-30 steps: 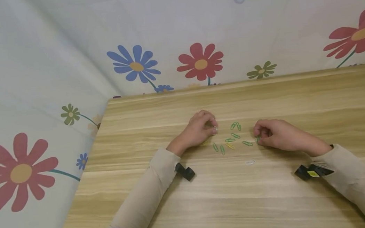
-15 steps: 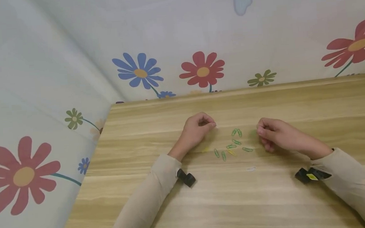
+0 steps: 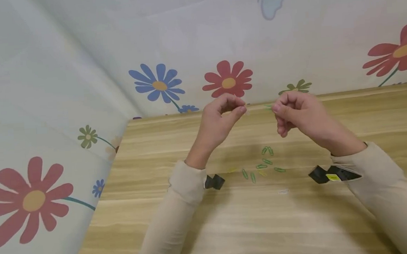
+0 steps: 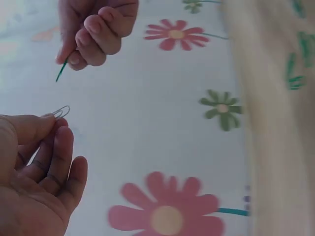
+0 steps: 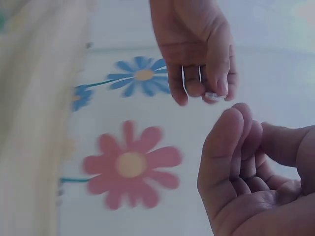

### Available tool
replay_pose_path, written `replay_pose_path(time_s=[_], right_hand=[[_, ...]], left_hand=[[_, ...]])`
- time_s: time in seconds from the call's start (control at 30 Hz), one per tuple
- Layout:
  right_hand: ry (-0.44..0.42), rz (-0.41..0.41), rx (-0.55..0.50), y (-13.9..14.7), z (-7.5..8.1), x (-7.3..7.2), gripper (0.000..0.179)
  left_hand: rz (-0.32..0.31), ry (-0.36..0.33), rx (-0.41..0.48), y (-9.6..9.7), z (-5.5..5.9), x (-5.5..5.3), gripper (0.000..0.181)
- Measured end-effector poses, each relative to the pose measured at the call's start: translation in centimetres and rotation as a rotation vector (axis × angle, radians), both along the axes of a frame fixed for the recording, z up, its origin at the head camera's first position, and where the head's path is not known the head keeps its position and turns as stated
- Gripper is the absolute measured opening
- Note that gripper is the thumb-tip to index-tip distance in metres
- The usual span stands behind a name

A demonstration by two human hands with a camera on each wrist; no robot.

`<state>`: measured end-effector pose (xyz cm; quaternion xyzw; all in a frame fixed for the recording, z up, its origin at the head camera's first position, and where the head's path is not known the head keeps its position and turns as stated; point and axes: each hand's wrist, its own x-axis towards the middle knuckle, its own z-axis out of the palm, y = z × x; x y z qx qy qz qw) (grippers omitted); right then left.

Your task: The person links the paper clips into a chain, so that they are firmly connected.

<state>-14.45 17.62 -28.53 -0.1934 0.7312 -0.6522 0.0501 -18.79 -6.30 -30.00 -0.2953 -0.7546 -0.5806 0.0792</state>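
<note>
My left hand pinches a white paper clip between thumb and fingertips; its looped end sticks out in the left wrist view. Opposite it, my right hand pinches a green paper clip, one end of which pokes out toward the left hand. Both hands are raised above the table's far part, with a small gap between the two clips. The right wrist view shows the white clip edge-on at the left fingertips, while the green clip is hidden there behind the right fingers.
Several green paper clips lie loose on the wooden table below the hands. Among them is a yellow clip, with another yellow piece to the left. A white clip lies nearer me. Flower-printed cloth stands behind the table.
Both hands have lifted from near the tabletop and come closer together, each carrying its clip. A yellow piece has come into view left of the pile. The loose clips otherwise lie as before.
</note>
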Motion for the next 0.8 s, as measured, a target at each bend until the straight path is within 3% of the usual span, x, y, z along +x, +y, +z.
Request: replay_pose_path(time_s=[0.13, 0.33, 0.6, 0.8], right_hand=[[0.01, 0.014, -0.143, -0.3, 1.5, 0.9, 0.02], [0.032, 0.059, -0.228, -0.1, 2.8, 2.9, 0.015], [0.073, 0.028, -0.121, -1.3, 3.9, 4.8, 0.013], [0.118, 0.043, -0.085, -1.6, 3.8, 4.9, 0.011]], left_hand=[[0.011, 0.12, 0.035, 0.4, 2.1, 1.0, 0.01], [-0.015, 0.264, 0.008, 0.5, 3.7, 3.5, 0.008], [-0.153, 0.356, 0.046, 0.4, 5.2, 5.1, 0.008], [-0.16, 0.375, 0.052, 0.3, 5.4, 5.7, 0.008]])
